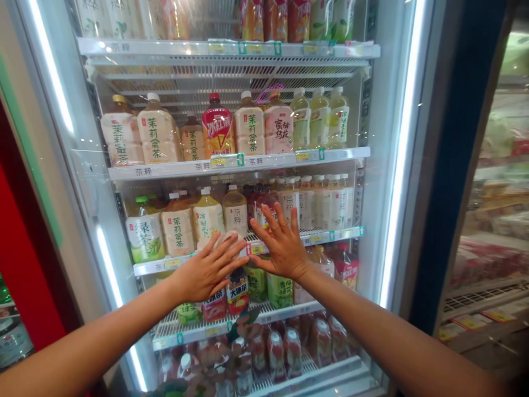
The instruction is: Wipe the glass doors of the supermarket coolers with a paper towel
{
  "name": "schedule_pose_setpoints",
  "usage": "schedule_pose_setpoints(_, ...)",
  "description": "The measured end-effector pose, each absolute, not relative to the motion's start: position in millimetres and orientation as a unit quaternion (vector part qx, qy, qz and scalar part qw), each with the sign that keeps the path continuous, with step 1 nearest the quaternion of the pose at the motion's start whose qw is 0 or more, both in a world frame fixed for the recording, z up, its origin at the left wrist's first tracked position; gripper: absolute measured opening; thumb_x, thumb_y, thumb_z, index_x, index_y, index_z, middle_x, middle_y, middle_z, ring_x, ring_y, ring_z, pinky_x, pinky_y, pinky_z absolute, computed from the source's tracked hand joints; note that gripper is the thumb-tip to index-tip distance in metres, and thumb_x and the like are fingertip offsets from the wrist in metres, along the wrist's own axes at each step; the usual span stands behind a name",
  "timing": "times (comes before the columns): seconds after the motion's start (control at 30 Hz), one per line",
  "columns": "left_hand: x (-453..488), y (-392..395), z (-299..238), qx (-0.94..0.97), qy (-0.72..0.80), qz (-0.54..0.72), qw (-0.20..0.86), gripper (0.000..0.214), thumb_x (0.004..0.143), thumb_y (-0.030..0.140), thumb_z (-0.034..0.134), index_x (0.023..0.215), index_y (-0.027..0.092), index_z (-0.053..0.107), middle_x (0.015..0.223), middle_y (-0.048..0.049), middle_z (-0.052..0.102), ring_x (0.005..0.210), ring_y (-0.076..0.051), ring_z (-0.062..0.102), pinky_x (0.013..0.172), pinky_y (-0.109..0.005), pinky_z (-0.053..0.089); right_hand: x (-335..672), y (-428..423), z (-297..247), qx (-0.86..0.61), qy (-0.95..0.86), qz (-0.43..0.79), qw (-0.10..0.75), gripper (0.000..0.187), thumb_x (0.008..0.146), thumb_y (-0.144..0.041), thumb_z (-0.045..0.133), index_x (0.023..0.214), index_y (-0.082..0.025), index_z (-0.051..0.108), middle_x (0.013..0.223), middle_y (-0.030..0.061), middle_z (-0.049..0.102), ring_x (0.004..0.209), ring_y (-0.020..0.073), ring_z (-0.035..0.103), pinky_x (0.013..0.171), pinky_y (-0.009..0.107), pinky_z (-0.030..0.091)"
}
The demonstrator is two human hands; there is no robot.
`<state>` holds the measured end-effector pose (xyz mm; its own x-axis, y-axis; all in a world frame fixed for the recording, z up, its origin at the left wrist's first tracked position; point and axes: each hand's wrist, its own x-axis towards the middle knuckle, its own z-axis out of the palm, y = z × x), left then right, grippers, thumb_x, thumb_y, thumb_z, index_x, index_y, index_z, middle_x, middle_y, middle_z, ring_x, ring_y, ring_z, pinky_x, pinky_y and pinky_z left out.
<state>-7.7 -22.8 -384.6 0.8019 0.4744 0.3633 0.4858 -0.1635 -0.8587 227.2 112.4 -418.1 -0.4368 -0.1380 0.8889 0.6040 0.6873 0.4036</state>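
Both my arms reach forward to a glass-fronted drinks fridge. My left hand (209, 268) is spread with its palm toward the shelves, and it holds nothing. Beside it on the right, my right hand (282, 242) has its fingers fanned out, also holding nothing. The fingertips of the two hands nearly meet; whether they touch the glass I cannot tell. Behind them run a white shelf edge (326, 237) and rows of tea bottles, among them a green-capped bottle (144, 234), a pale bottle (235, 212) and a green-labelled bottle (280, 289).
Higher up, a shelf (165, 169) carries large bottles, including a red-labelled one (218, 127). Shrink-wrapped bottles (285, 353) stand at the bottom. Light strips (403, 143) line the fridge sides. A blurred open cooler (487, 242) with packaged goods stands to the right, and a red panel (25, 237) to the left.
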Motion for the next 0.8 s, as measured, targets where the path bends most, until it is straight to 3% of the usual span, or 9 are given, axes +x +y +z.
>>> schedule_pose_setpoints(0.1,-10,-21,-364,-0.728,-0.369,-0.058,0.575,0.077,0.098,0.053,0.046,0.162,0.016,0.024,0.172,-0.0153,0.019,0.16,-0.035,-0.001,0.13,-0.058,0.001,227,113,-419,-0.155,-0.763,-0.368,0.509,0.098,0.091,-0.067,0.056,0.167,-0.026,0.009,0.174,0.01,-0.005,0.16,0.0416,0.001,0.124,0.074,0.006)
schedule_pose_setpoints(0.2,-6,-20,-382,-0.692,-0.414,-0.095,0.584,0.081,0.096,0.052,0.049,0.162,0.012,0.024,0.171,-0.0197,0.017,0.159,-0.04,-0.002,0.129,-0.062,0.002,228,114,-419,-0.155,-0.763,-0.372,0.505,0.1,0.091,-0.069,0.056,0.167,-0.026,0.008,0.174,0.0098,-0.005,0.16,0.0413,0.001,0.124,0.073,0.005)
schedule_pose_setpoints(0.3,-5,-24,-411,-0.732,-0.364,-0.032,0.575,0.077,0.095,0.054,0.05,0.16,0.015,0.032,0.171,-0.0146,0.023,0.16,-0.038,0.005,0.13,-0.059,0.003,228,114,-419,-0.158,-0.763,-0.372,0.505,0.101,0.091,-0.069,0.056,0.167,-0.026,0.007,0.174,0.0106,-0.005,0.16,0.0418,0.001,0.124,0.074,0.006)
schedule_pose_setpoints(0.4,-9,-27,-397,-0.751,-0.333,-0.004,0.57,0.074,0.097,0.056,0.046,0.16,0.018,0.032,0.171,-0.0098,0.023,0.161,-0.032,0.005,0.131,-0.055,0.001,228,114,-419,-0.161,-0.763,-0.369,0.505,0.101,0.091,-0.068,0.056,0.167,-0.027,0.006,0.174,0.0104,-0.004,0.16,0.0417,0.002,0.124,0.074,0.007)
schedule_pose_setpoints(0.57,-13,-25,-365,-0.684,-0.415,-0.091,0.593,0.087,0.096,0.058,0.049,0.163,0.011,0.019,0.172,-0.0201,0.008,0.159,-0.04,-0.007,0.128,-0.063,-0.006,229,114,-419,-0.154,-0.766,-0.367,0.505,0.101,0.09,-0.068,0.057,0.167,-0.028,0.005,0.174,0.0086,-0.006,0.16,0.0422,0.002,0.124,0.074,0.005)
schedule_pose_setpoints(0.7,-20,-33,-406,-0.746,-0.344,-0.006,0.57,0.086,0.095,0.058,0.05,0.162,0.011,0.024,0.172,-0.0178,0.013,0.16,-0.037,0.003,0.131,-0.053,0.002,229,113,-418,-0.157,-0.765,-0.367,0.506,0.1,0.091,-0.068,0.056,0.167,-0.027,0.005,0.174,0.0084,-0.006,0.16,0.0413,0.001,0.124,0.073,0.006)
schedule_pose_setpoints(0.8,-33,-38,-397,-0.749,-0.344,0.001,0.567,0.082,0.097,0.057,0.046,0.163,0.016,0.021,0.173,-0.0124,0.013,0.16,-0.032,0.003,0.132,-0.049,0.001,229,113,-418,-0.154,-0.764,-0.367,0.507,0.098,0.092,-0.067,0.056,0.167,-0.027,0.007,0.174,0.0085,-0.007,0.16,0.0412,0.002,0.125,0.073,0.005)
